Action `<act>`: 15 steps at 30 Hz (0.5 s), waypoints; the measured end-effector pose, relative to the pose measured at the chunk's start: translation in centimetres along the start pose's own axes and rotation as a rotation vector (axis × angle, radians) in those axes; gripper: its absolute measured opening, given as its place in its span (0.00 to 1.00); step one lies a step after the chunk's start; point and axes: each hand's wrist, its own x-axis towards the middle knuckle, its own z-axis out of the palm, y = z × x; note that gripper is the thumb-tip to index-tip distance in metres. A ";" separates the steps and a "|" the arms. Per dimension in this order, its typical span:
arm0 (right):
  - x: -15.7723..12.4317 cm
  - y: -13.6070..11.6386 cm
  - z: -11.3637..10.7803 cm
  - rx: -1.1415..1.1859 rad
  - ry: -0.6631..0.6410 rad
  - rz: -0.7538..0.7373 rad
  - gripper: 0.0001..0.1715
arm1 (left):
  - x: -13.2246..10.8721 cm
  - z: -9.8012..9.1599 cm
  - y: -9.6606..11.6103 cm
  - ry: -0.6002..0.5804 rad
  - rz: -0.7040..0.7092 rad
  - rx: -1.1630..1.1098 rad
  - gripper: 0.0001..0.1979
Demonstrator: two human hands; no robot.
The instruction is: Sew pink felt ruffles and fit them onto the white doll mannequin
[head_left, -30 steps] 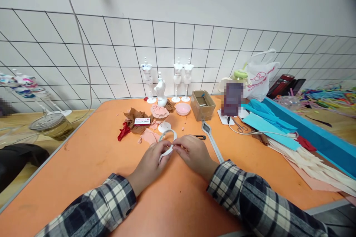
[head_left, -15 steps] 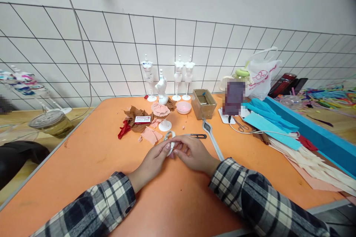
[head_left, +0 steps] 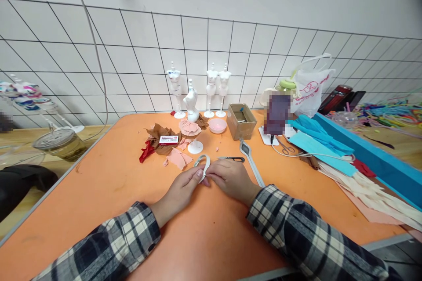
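Between my two hands, near the middle of the table, a narrow white strip (head_left: 207,161) curls up in a loop. My left hand (head_left: 184,184) pinches its lower end between thumb and fingers. From the other side, the closed fingertips of my right hand (head_left: 231,180) meet the strip at the same spot; the exact grip is partly hidden. Just beyond my right hand lies a pair of thread snips (head_left: 234,159) with a black handle. A small white dress form (head_left: 190,101) with a ruffled pink skirt (head_left: 190,127) stands farther back.
A pink bowl (head_left: 217,126) and a cardboard box (head_left: 241,121) sit behind my hands. Brown crepe paper (head_left: 158,134) and a small labelled box (head_left: 169,140) lie left. A grey strap (head_left: 253,165), a propped phone (head_left: 277,114), scissors (head_left: 288,149) and blue sheets (head_left: 319,151) are right.
My right hand has turned more knuckles-up, its fingers drawn together at the strip. The strip's loop shows more fully above the fingers. My left hand stays almost in place.
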 end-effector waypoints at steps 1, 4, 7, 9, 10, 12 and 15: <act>0.0 0.0 -0.1 -0.037 -0.032 0.014 0.08 | 0.0 -0.1 0.0 -0.018 0.004 0.016 0.20; 0.1 0.2 -0.8 -0.120 -0.108 0.053 0.08 | 0.0 -0.4 -0.2 -0.079 0.019 0.189 0.20; 0.2 0.8 -1.9 -0.154 -0.118 0.129 0.07 | -0.1 -0.8 -0.5 -0.105 0.077 0.449 0.19; 0.2 1.2 -2.6 -0.172 -0.117 0.211 0.06 | -0.1 -1.1 -0.9 -0.091 0.121 0.574 0.16; 0.2 1.4 -2.8 -0.178 -0.126 0.246 0.06 | -0.1 -1.2 -1.0 -0.088 0.139 0.632 0.15; 0.1 1.5 -3.0 -0.161 -0.155 0.310 0.05 | -0.1 -1.4 -1.3 -0.104 0.181 0.765 0.15; 0.0 1.6 -2.6 0.079 -0.214 0.512 0.06 | 0.0 -1.7 -1.4 -0.138 0.275 1.000 0.17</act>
